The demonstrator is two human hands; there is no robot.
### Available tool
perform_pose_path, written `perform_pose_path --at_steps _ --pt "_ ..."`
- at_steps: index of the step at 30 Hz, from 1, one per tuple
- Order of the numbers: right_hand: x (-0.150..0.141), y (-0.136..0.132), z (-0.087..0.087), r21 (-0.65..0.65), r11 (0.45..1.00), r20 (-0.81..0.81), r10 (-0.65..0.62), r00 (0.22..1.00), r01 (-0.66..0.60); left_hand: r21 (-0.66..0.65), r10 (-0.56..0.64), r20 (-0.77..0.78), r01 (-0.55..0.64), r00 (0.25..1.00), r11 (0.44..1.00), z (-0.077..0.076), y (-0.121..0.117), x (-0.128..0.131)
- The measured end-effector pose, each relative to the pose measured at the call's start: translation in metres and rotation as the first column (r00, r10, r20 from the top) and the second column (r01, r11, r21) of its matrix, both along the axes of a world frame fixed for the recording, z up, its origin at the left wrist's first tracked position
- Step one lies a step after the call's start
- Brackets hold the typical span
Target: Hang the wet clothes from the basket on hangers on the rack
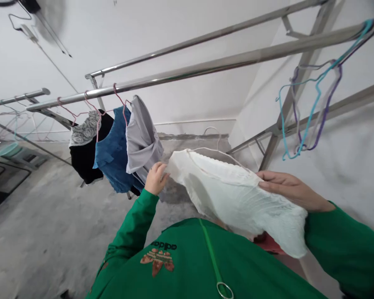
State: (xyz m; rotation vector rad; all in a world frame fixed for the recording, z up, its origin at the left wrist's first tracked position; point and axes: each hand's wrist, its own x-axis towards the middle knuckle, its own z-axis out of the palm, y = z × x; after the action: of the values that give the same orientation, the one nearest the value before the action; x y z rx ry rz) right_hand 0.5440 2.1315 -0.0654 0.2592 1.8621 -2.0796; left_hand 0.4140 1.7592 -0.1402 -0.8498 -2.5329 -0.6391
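A white knitted-looking top (227, 191) hangs in front of my body, its neckline facing up. A pale wire hanger (202, 148) runs through the neck opening, with its hook standing above the collar. My right hand (294, 189) grips the right shoulder of the top, the fingers over the cloth and the hanger's end. At the opposite side, my left hand (156, 178) is closed in a pinch at the thin edge of the left sleeve. The top's lower part drops toward my green jacket.
A metal clothes rack (187, 77) crosses ahead. On its left hang a black top with lace (84, 149), a blue top (114, 149) and a grey garment (143, 137). Several bare hangers (318, 104) dangle at the right. A teal basin (10, 149) stands far left.
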Motion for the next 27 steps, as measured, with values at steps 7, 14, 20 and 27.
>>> perform_pose_path --at_steps 7,14,20,27 --pt "-0.044 -0.056 0.047 0.080 0.993 -0.392 -0.054 0.918 0.092 0.104 -0.073 0.205 0.053 0.976 0.993 -0.036 -0.006 0.042" --pt "-0.139 -0.139 0.055 0.047 0.979 -0.739 -0.099 0.666 0.198 0.061 -0.124 0.280 0.111 0.952 0.992 -0.050 -0.011 0.059" --pt "-0.193 -0.192 0.049 0.114 0.958 -0.764 -0.084 0.640 0.263 0.009 -0.135 0.360 0.141 0.923 0.990 -0.060 -0.019 0.066" --pt "-0.192 -0.211 0.034 0.172 0.947 -0.755 -0.051 0.654 0.273 -0.057 -0.123 0.421 0.162 0.899 0.985 -0.066 -0.022 0.068"
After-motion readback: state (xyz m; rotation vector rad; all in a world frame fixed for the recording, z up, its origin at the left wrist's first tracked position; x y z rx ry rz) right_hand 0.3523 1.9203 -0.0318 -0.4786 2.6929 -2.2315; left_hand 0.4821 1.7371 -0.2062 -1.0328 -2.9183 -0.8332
